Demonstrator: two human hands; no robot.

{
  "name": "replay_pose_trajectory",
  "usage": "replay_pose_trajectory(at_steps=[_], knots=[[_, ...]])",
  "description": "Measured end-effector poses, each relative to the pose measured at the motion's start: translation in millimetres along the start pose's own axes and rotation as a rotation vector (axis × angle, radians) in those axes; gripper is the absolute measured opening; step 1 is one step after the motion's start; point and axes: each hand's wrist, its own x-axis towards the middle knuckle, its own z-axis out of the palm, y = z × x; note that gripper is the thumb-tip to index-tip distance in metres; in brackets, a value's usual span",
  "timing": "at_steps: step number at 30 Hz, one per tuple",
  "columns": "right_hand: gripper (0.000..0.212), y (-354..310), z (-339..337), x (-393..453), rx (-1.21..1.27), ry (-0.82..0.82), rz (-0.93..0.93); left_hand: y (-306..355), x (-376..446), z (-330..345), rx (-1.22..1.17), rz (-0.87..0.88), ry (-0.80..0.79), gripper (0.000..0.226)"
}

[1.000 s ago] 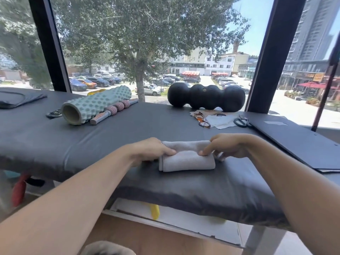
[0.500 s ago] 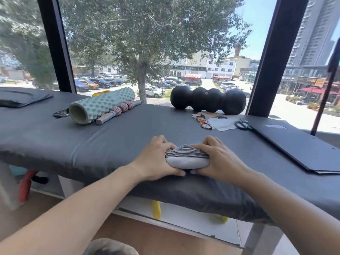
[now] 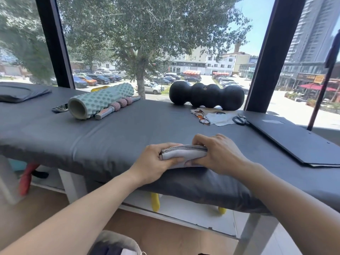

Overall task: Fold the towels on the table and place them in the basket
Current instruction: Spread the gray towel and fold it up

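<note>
Here, surface: a padded bench (image 3: 92,137) under a dark grey cover, running across the view in front of a large window.
Room: black window frames (image 3: 53,41) stand behind the bench's far edge; outside are a tree, a car park and buildings. Wooden floor shows below the near edge.
Towel: the folded grey towel (image 3: 184,154) sits at the bench's near edge, about midway along it, with its layered edges turned upward.
Left hand: the left hand (image 3: 152,162) grips the towel's left end, thumb across its near face.
Right hand: the right hand (image 3: 219,153) grips the right end, fingers curled over the top of the fold.
Far left: a mint foam roller (image 3: 101,100) lies at an angle near the far edge, a massage stick (image 3: 116,107) just beside it and a phone (image 3: 59,108) at its open end.
Far middle: a black four-lobed roller (image 3: 206,96) lies along the far edge.
In front of it: glasses (image 3: 202,116) on a pale cloth (image 3: 220,117), with scissors (image 3: 240,120) just beside.
Right end: a flat black board (image 3: 298,142).
Left corner: a dark folded cover (image 3: 20,92).
Bottom edge: the grey rim of a basket (image 3: 114,240), partly cut off by the frame.
Under the bench: red and yellow items, too hidden to name.
</note>
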Motion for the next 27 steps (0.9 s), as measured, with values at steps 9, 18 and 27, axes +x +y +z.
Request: replay_pose_trajectory(at_steps=[9, 18, 27], knots=[[0.051, -55.2, -15.5, 25.3, 0.247, -0.556, 0.003, -14.2, -46.3, -28.2, -0.081, -0.197, 0.251, 0.026], [0.056, -136.2, 40.3, 33.1, 0.313, -0.844, -0.045, -57.9, -120.1, -85.2, 0.080, -0.434, 0.060, 0.054], [0.048, -200.2, 139.8, 37.2, 0.655, -1.210, -0.082, -122.2, -175.2, -113.1, 0.117, -0.592, -0.133, 0.037]])
